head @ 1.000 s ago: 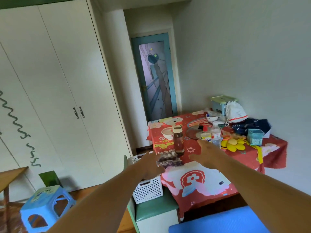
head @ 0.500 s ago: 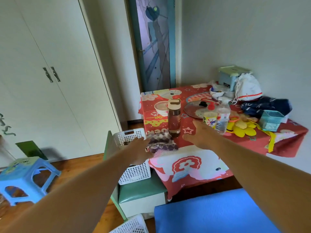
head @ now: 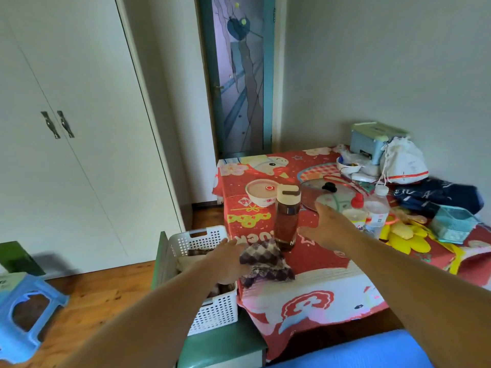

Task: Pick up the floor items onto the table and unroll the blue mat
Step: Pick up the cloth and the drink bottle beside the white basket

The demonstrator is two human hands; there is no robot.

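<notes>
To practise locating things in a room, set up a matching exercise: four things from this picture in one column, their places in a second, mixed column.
Things:
1. brown bottle
2. white basket
3. blue stool
4. blue mat

Places:
A. wooden floor, far left
B. on the green seat
C. upright on the red tablecloth
D. bottom edge, below the table

Pairs: 1-C, 2-B, 3-A, 4-D

Blue mat [head: 353, 353] — perhaps rolled — edge-cropped

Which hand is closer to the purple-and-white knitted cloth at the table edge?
Left. The left hand touches the purple-and-white knitted cloth; the right hand hovers apart, beyond it.
</notes>
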